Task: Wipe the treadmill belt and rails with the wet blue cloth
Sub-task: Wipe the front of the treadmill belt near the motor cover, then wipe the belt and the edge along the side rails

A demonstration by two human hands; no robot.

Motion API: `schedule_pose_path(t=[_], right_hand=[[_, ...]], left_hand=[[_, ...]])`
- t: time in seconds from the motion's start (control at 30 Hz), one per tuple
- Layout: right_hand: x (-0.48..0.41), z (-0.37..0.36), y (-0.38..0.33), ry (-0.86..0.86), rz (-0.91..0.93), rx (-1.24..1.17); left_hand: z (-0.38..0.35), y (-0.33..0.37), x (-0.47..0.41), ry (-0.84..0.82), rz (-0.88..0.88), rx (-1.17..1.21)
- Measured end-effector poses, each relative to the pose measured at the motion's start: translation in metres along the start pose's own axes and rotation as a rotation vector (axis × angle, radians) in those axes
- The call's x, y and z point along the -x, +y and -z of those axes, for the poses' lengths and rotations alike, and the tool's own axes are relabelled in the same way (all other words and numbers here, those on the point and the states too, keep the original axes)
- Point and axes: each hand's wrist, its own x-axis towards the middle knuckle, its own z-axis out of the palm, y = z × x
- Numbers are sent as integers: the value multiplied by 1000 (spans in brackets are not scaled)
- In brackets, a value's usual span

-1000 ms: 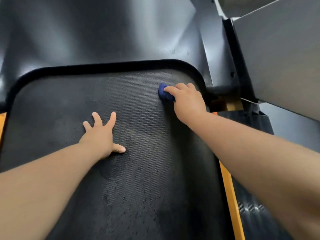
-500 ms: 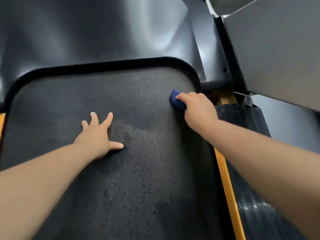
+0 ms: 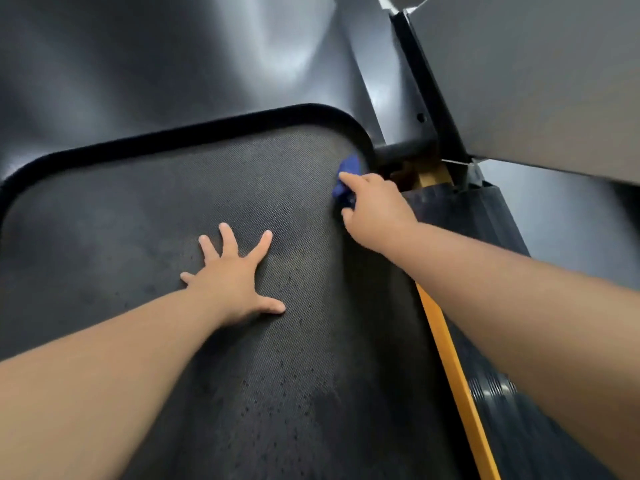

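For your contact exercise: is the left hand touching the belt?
Touching. The head view shows the left hand spread flat on the belt.

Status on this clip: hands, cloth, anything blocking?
Right hand grips wadded blue cloth on textured black treadmill belt, far right corner. Left hand flat on belt, fingers spread. Black frame bar close beside cloth.

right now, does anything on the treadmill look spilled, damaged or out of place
Only dark specks scattered over the belt near the left hand, likely drips or grime. The right hand holds the blue cloth at the belt's edge. Nothing looks damaged.
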Motion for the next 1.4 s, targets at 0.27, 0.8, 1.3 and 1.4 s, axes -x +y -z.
schedule_pose_path(t=[0.27,0.8,1.3,1.4], right_hand=[[81,3,81,207,-10,21],[79,-4,89,230,38,17],[78,-3,96,259,76,-19],[77,-4,94,269,71,-15]], left_hand=[[25,58,-23,406,-262,-21],[-23,97,-34,525,-833,10],[-54,100,-6,488,-951,-106],[-23,117,-35,626,-761,-37]])
